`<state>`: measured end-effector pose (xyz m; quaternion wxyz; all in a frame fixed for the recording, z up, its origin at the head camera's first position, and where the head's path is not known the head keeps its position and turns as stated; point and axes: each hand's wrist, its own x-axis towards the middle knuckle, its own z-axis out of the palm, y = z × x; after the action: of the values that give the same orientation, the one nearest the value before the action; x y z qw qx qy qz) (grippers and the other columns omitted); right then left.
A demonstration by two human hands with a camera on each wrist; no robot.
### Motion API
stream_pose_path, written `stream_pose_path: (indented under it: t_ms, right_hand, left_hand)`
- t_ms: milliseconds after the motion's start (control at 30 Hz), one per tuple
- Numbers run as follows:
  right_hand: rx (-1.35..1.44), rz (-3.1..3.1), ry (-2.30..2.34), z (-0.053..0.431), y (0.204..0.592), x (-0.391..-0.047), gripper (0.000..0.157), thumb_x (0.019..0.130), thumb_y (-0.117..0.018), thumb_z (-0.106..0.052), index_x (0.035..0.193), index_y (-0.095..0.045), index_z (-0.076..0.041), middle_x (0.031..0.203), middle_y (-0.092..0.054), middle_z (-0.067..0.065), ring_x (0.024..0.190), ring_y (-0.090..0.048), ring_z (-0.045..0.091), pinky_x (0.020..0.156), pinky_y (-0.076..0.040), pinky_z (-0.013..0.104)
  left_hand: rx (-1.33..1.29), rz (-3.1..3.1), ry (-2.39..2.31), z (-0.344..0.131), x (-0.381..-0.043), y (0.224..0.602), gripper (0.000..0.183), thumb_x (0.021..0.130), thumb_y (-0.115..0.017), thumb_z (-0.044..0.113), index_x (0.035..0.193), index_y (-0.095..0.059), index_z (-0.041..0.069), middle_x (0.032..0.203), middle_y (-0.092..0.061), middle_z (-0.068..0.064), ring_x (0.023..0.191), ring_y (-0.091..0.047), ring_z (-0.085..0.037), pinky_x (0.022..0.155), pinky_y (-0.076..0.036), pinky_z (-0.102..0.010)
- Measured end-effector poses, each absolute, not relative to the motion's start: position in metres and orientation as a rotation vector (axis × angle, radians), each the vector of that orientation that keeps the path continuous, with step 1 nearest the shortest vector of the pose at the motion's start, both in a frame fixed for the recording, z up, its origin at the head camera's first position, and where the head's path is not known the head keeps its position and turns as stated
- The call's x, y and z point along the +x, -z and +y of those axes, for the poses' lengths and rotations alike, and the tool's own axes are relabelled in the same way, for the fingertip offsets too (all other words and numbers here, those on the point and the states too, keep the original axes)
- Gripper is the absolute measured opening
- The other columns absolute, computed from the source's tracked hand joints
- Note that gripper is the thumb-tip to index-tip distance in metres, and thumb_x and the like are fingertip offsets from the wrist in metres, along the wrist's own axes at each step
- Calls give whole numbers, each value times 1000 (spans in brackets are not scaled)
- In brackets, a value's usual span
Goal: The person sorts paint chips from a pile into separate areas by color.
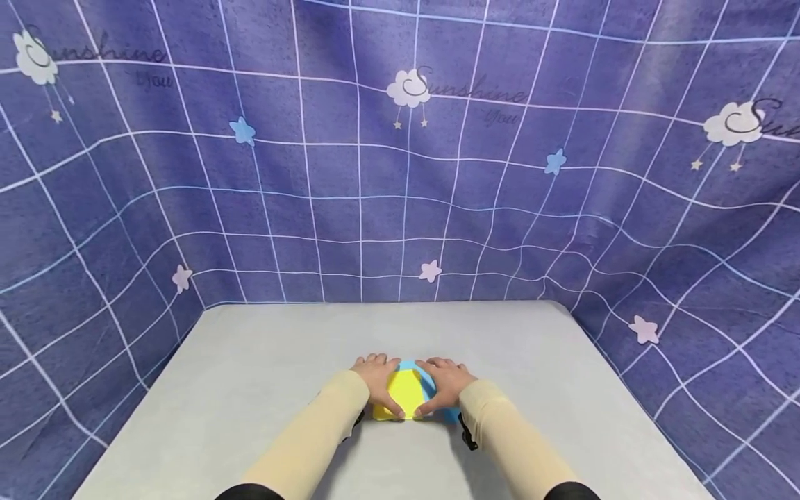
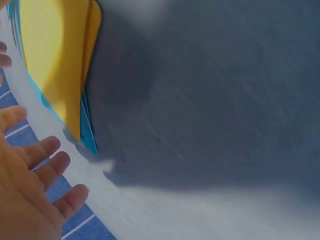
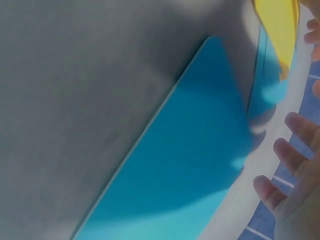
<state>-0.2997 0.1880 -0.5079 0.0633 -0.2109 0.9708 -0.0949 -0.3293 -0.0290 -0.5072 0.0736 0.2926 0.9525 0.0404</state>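
Note:
Thin, flat yellow pieces lie stacked on the table between the two hands, with light-blue pieces showing beneath and behind them. My left hand is at the left side of the stack, fingers spread, thumb at its front edge. On the opposite side is my right hand, also spread, its thumb near the same front edge. In the right wrist view a separate blue flat piece with a straight edge lies below the right hand. In the left wrist view, the yellow piece overlaps blue ones. Thumb contact is unclear.
The pale grey table extends around the hands. A blue-purple curtain with a white grid, stars and clouds stands along its back and sides. Dark bands are on the wrists.

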Motion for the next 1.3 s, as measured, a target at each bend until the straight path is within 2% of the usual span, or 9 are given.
stream_pose_path:
  t_ms: [400, 667, 1033, 1300]
  right_hand:
    - [-682, 2933, 262, 177, 510, -295, 104, 66, -71, -72, 149, -37, -20, 141, -45, 10, 127, -43, 33, 96, -37, 57]
    - [-662, 2954, 226, 174, 509, -294, 109, 59, -75, -73, 148, -39, -21, 144, -43, 9, 129, -41, 34, 98, -36, 58]
    - [-660, 2939, 261, 170, 507, -294, 102, 66, -75, -68, 148, -40, -19, 142, -45, 7, 128, -42, 34, 97, -36, 58]
    - [-661, 2942, 291, 168, 510, -292, 101, 66, -75, -67, 147, -41, -17, 141, -48, 8, 126, -44, 34, 96, -37, 58]
  left_hand:
    - [893, 2840, -44, -28, -320, 500, 122, 49, -73, 81, 146, -40, 16, 131, -49, -7, 118, -47, -26, 97, -38, -51]
    - [915, 2847, -30, -27, -324, 503, 113, 51, -80, 73, 142, -45, 16, 126, -50, -6, 114, -47, -25, 92, -39, -49]
    - [898, 2844, -55, -30, -322, 498, 101, 54, -82, 68, 135, -51, 16, 116, -52, -3, 104, -48, -22, 91, -40, -49]
    - [943, 2869, -24, -27, -324, 509, 101, 57, -78, 71, 135, -51, 13, 109, -55, -3, 101, -52, -22, 92, -43, -49]
